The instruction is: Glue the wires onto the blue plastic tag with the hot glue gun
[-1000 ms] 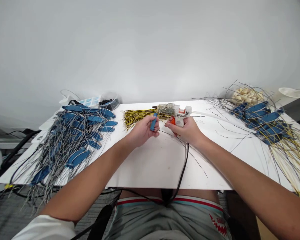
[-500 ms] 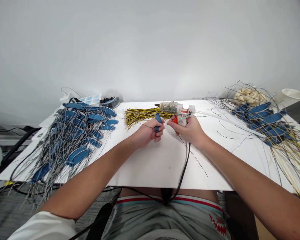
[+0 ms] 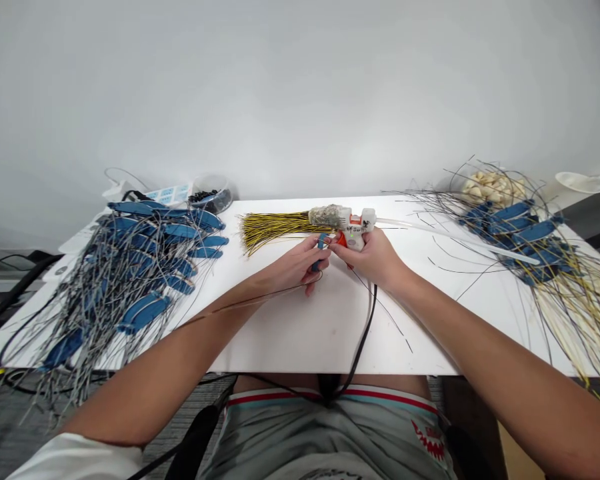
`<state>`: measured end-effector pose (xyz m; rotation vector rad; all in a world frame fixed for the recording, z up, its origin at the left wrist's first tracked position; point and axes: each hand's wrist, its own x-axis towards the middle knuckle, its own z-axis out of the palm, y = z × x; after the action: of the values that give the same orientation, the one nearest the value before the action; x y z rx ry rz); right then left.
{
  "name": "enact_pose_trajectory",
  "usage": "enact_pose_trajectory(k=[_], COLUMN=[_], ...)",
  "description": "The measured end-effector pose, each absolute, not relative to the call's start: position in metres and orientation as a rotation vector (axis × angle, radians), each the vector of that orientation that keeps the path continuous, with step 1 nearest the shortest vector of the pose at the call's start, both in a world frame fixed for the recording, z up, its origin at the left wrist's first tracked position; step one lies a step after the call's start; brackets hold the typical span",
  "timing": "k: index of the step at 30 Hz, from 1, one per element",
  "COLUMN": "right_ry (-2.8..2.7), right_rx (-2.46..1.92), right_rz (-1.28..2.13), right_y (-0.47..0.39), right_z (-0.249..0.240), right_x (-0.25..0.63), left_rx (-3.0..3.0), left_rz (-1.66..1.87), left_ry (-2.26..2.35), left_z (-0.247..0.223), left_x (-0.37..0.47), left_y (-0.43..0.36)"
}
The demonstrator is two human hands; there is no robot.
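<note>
Centrally, at the tabletop's (image 3: 300,333) middle, the left hand (image 3: 295,267) pinches a small blue piece (image 3: 321,241) with a thin wire trailing toward the near edge, while the right hand (image 3: 373,257) is wrapped around the glue gun (image 3: 353,223), nozzle just beside the piece. Gluing appears under way; next, a steady nozzle and a firm pinch. Finished blue pieces (image 3: 150,267) lie left.

On my white table (image 3: 300,333) I note a heap of blue pieces with grey wires (image 3: 130,273) at left, a yellow-black wire bundle (image 3: 273,227) at centre back, a similar blue heap (image 3: 523,237) at right, and a clear tub (image 3: 211,195) behind.
</note>
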<state>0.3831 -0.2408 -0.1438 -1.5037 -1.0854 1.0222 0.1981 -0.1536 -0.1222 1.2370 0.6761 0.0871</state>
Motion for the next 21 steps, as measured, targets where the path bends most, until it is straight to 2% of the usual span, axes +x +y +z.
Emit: enact_pose_trajectory(k=[21], right_ry=[-0.954], right_rx=[-1.454], right_rz=[1.207], right_y=[-0.235], right_z=[-0.146], right_x=[0.389], left_rx=[0.797], left_rz=[-0.119], left_ry=[0.581], left_z=[-0.12], left_x=[0.189], left_y=[-0.137])
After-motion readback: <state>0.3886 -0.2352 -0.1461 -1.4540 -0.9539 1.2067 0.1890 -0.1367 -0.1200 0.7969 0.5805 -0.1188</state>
